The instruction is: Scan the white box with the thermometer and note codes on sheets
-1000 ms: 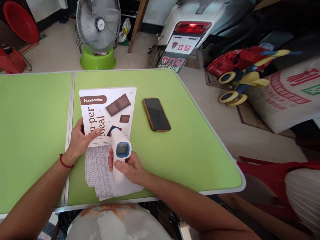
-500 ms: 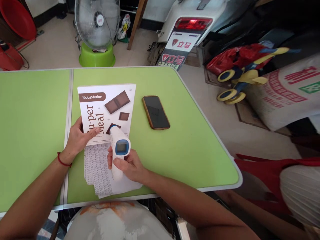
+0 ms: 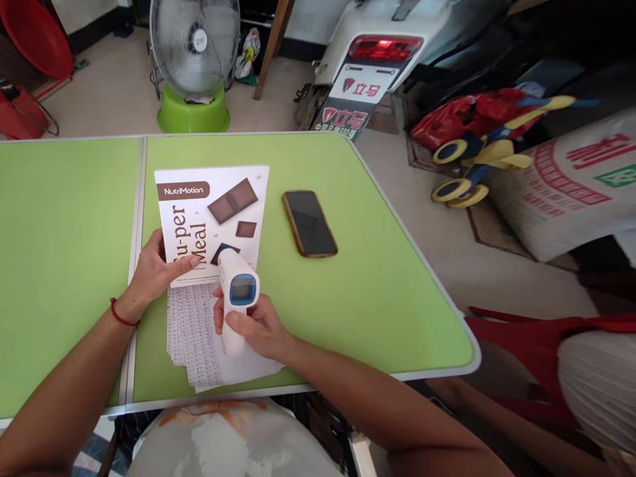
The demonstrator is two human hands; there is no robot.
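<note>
My left hand (image 3: pixel 158 268) grips the lower left edge of a white box (image 3: pixel 218 199) printed "NutriMotion", its thumb across the front and its other fingers hidden behind. In my right hand (image 3: pixel 256 328) is a white infrared thermometer (image 3: pixel 234 334) with a blue-rimmed grey screen facing me. The thermometer's front end points at the lower part of the box; whether they touch I cannot tell. Below the box, partly under my right hand, lie several sheets of paper (image 3: pixel 199 338) covered in small writing.
A dark-screened phone (image 3: pixel 311 224) in a brown case lies right of the box on the green table (image 3: pixel 377 291). Beyond the table stand a fan (image 3: pixel 195 46) on a green stool and a white scooter (image 3: pixel 382 46). Another person (image 3: pixel 596 384) sits close on the right.
Very little differs. The box and my left hand sit very slightly higher in the picture, and the thermometer stays pointed at the box.
</note>
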